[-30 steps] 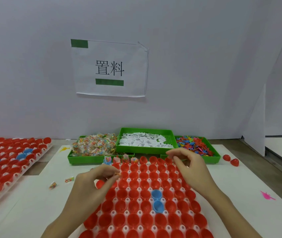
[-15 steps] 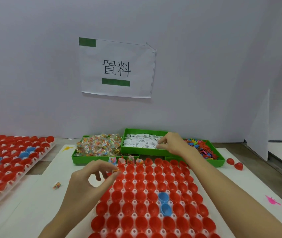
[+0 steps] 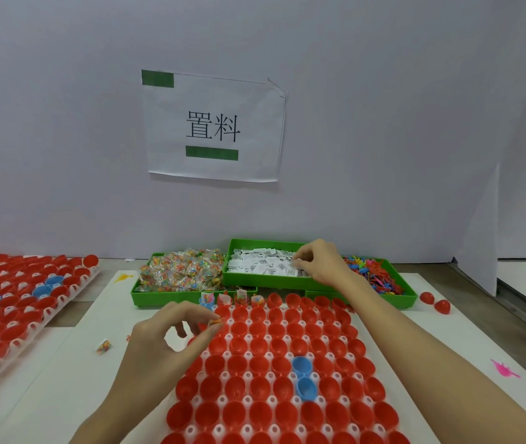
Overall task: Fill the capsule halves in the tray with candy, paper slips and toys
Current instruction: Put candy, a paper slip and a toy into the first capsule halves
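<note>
A white tray [image 3: 248,328] of red capsule halves, with two blue ones [image 3: 302,365], lies in front of me. Several halves in its far row hold candy packets. My left hand [image 3: 171,334] pinches a small candy packet [image 3: 215,322] over the tray's far left part. My right hand [image 3: 319,261] reaches into the middle green bin [image 3: 239,280] and pinches a paper slip [image 3: 296,261] among the white paper slips [image 3: 256,264]. The left green bin [image 3: 136,294] holds wrapped candy [image 3: 181,270]. Colourful plastic toys [image 3: 372,272] fill the right green bin [image 3: 410,298].
A second tray [image 3: 72,290] of red and blue capsule halves stands at the left. A loose candy packet [image 3: 104,346] lies on the white board. Two red capsule halves [image 3: 434,301] and a pink toy [image 3: 503,369] lie at the right. A paper sign [image 3: 213,126] hangs on the wall.
My right hand moved from over the tray's far edge into the paper slip bin and pinched a slip. My left hand stayed over the tray with the candy packet.
</note>
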Demonstrator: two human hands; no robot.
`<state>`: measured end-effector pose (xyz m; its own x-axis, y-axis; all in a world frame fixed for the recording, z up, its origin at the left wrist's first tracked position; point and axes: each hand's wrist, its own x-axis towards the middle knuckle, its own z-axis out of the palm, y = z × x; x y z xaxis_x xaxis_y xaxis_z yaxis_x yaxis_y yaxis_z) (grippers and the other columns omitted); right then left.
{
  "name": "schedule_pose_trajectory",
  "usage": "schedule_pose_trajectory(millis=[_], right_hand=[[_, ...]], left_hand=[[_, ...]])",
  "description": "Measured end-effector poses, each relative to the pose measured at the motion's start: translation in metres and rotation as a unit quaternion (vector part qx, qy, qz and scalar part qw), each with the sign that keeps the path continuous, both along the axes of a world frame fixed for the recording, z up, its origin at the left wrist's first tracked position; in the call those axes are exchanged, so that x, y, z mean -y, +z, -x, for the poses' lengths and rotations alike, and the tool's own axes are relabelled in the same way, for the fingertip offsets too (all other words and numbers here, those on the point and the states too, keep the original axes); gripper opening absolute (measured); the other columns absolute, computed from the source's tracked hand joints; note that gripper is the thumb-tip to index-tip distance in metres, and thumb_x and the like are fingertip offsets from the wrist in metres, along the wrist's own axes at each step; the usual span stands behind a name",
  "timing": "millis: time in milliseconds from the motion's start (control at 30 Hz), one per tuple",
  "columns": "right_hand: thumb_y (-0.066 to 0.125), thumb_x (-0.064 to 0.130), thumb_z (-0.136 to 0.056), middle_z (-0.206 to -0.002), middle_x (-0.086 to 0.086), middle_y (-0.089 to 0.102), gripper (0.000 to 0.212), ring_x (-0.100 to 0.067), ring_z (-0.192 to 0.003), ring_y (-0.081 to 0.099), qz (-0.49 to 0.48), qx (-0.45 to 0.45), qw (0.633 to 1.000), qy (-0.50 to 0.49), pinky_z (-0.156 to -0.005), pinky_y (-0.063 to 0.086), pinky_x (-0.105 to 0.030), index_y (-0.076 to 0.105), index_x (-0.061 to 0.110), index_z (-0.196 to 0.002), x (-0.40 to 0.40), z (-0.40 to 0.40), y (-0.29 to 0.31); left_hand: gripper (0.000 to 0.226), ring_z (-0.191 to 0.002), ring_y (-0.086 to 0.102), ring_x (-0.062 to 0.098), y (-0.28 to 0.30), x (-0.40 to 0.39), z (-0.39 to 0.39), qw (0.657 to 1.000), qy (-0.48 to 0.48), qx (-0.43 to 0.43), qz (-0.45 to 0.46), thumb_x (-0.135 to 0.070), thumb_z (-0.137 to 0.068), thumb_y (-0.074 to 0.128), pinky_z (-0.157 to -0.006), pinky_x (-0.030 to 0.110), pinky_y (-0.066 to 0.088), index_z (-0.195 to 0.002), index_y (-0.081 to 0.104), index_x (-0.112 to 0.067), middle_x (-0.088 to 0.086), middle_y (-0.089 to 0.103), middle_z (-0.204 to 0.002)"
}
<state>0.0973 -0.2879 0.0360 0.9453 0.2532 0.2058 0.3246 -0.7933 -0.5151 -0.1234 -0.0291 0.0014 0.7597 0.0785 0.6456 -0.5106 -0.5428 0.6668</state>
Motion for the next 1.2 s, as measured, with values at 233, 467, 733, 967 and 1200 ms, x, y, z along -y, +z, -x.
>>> schedule_pose_trajectory(millis=[233, 467, 733, 967, 1200], right_hand=[[0.073, 0.02, -0.095, -0.092, -0.004, 0.076, 0.013, -0.015, -0.082, 0.067, -0.083, 0.041, 0.996, -0.019, -0.065, 0.048, -0.013, 0.079, 0.011, -0.1, 0.009, 0.011, -0.006], [0.087, 0.039, -0.079, -0.083, 0.008, 0.077, 0.016, -0.004, -0.082, 0.07, -0.262, -0.012, 0.965, -0.005, -0.072, 0.055, -0.022, 0.08, 0.025, -0.085, 0.017, 0.068, 0.004], [0.087, 0.019, -0.079, -0.098, -0.011, 0.079, 0.018, -0.025, -0.095, 0.077, -0.415, -0.201, 0.883, 0.082, -0.082, 0.061, -0.025, 0.082, 0.016, -0.095, 0.012, 0.152, -0.005], [0.079, 0.02, -0.088, -0.101, -0.013, 0.079, 0.017, -0.026, -0.097, 0.076, -0.408, -0.231, 0.866, 0.173, -0.083, 0.06, -0.024, 0.081, 0.014, -0.104, -0.004, 0.187, -0.003], [0.079, 0.021, -0.09, -0.097, -0.004, 0.08, 0.014, -0.02, -0.094, 0.077, -0.351, -0.189, 0.893, 0.206, -0.08, 0.059, -0.022, 0.081, 0.024, -0.104, -0.002, 0.196, 0.004]], left_hand=[[0.013, -0.079, 0.065, 0.012, 0.0, 0.0, 0.001, 0.999, 0.013, -0.029, 0.006, -0.028, -0.078, 0.082, -0.069, 0.014, 0.045, -0.088, 0.077, -0.035, -0.01, 0.075, -0.084], [0.016, -0.085, 0.071, 0.0, 0.006, 0.007, 0.006, 0.996, 0.02, -0.062, 0.056, -0.027, -0.078, 0.083, -0.074, 0.009, 0.046, -0.09, 0.078, -0.035, -0.019, 0.076, -0.083], [0.01, -0.085, 0.075, 0.007, 0.012, 0.015, 0.01, 0.991, -0.033, -0.101, 0.083, -0.022, -0.083, 0.084, -0.082, 0.015, 0.052, -0.087, 0.076, -0.026, -0.01, 0.078, -0.086], [0.012, -0.101, 0.073, 0.015, 0.008, 0.033, 0.015, 0.979, -0.114, -0.123, 0.114, -0.024, -0.08, 0.084, -0.083, 0.027, 0.057, -0.092, 0.081, -0.025, -0.009, 0.078, -0.106], [0.027, -0.085, 0.076, 0.023, 0.006, 0.043, 0.019, 0.972, -0.133, -0.1, 0.166, -0.022, -0.077, 0.085, -0.078, 0.025, 0.06, -0.103, 0.079, -0.026, 0.007, 0.077, -0.09]])
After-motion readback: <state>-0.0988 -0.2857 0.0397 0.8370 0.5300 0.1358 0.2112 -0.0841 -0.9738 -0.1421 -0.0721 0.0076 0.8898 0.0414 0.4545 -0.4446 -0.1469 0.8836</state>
